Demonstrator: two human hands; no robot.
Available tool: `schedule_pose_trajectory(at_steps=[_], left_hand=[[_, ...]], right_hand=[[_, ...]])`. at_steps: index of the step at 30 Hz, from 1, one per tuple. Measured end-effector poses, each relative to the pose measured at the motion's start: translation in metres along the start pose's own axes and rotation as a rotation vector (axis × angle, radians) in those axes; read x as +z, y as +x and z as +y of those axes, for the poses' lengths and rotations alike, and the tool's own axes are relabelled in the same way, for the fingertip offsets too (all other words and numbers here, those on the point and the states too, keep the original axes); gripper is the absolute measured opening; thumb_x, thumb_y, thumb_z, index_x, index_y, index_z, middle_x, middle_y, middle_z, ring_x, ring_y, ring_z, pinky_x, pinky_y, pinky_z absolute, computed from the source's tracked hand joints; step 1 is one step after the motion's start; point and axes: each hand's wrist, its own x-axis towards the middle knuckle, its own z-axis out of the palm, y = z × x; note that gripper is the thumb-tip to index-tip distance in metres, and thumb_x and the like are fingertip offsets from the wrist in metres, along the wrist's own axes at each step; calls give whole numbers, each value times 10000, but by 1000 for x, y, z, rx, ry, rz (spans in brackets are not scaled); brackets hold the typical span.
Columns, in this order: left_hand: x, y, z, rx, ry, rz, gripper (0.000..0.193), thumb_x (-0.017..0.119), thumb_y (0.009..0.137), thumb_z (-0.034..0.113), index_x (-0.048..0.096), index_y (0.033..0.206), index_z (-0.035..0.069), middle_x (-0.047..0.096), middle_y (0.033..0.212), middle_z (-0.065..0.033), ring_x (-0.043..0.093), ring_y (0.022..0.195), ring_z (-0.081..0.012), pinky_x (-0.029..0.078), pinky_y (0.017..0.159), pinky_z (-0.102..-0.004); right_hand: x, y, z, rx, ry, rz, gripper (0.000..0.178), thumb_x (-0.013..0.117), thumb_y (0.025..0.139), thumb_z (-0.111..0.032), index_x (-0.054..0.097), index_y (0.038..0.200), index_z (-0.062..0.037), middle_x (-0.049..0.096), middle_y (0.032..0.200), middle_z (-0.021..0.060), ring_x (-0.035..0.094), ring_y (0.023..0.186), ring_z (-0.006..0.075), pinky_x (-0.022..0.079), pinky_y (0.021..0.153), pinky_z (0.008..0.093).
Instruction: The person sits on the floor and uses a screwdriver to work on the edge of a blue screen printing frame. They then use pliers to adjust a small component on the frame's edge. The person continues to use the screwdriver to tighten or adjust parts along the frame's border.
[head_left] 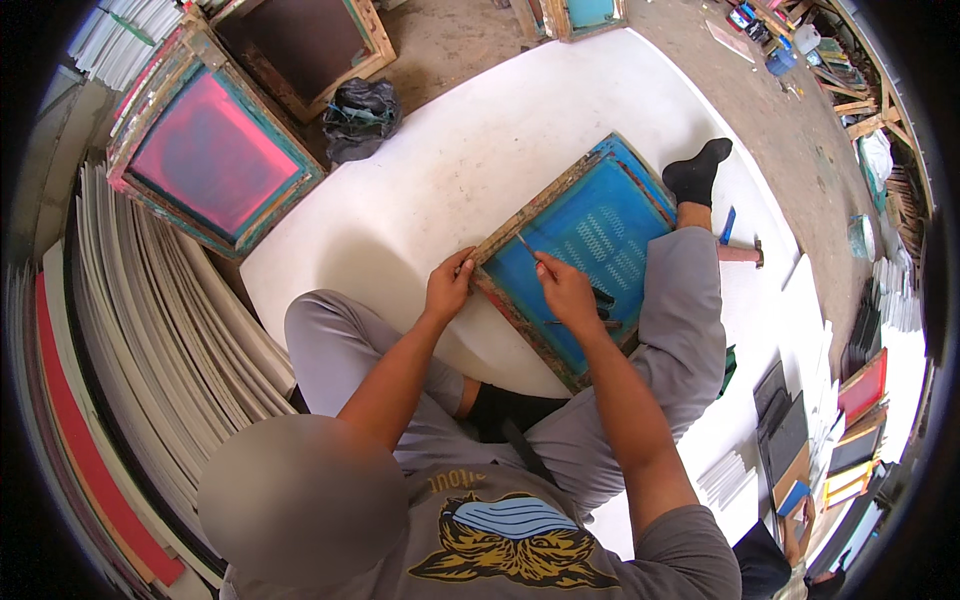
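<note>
A wooden screen-printing frame (543,200) with blue mesh (600,195) lies tilted across my right leg and the white board (450,170). Pale rows of marks show on the mesh. My left hand (449,287) grips the frame's near-left corner with thumb and fingers. Over the mesh, my right hand (567,290) is closed round a slim pointed tool (527,245); its tip points toward the frame's left rail, and its exact kind is unclear. Beside that hand a small black object (603,299) rests on the mesh, partly hidden.
Right of my leg lie a hammer (740,255) and a blue-handled tool (728,225). A pink-meshed frame (215,160) and a black plastic bag (360,118) stand at the far left. Stacked sheets (160,320) line the left side. Another person's arm (795,540) shows at lower right.
</note>
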Motion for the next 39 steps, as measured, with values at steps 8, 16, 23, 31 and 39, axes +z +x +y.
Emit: schedule_pose_trajectory(at_steps=[8, 16, 23, 31, 39], left_hand=[[-2, -1, 3, 10, 22, -5, 370, 608, 1083, 255, 669, 1399, 74, 664, 778, -45, 610, 591, -116, 521, 588, -297], [-2, 3, 7, 32, 70, 2, 353, 626, 1066, 218, 685, 1378, 64, 713, 855, -84, 631, 577, -127, 527, 566, -314], [0, 0, 15, -17, 27, -2, 340, 620, 1062, 190, 691, 1367, 57, 689, 811, -66, 610, 564, -120, 514, 552, -310], [-4, 0, 8, 50, 50, 12, 343, 629, 1062, 205, 693, 1365, 57, 670, 788, -53, 598, 569, -114, 512, 553, -306], [-6, 2, 19, -147, 17, -58, 361, 629, 1062, 234, 691, 1370, 55, 747, 1085, -98, 667, 892, -169, 543, 810, -337]], right_hand=[[-7, -2, -19, 18, -124, -38, 364, 571, 1057, -309, 694, 1357, -141, 747, 1123, 225, 709, 1012, 459, 560, 901, 521], [-10, 15, -29, 67, -237, -174, 397, 546, 1054, -256, 635, 1402, -86, 753, 1040, 238, 717, 997, 449, 563, 869, 575], [-2, 11, -4, -38, 94, -74, 371, 557, 1051, -246, 689, 1350, -70, 726, 1159, 271, 703, 1066, 446, 555, 923, 499], [8, 8, -2, 99, 114, -115, 396, 595, 1048, -259, 665, 1370, -40, 729, 1131, 275, 724, 1048, 411, 544, 931, 460], [17, 11, 25, -7, 236, -26, 406, 576, 1089, -273, 640, 1456, -110, 646, 740, 54, 548, 521, 143, 406, 465, 338]])
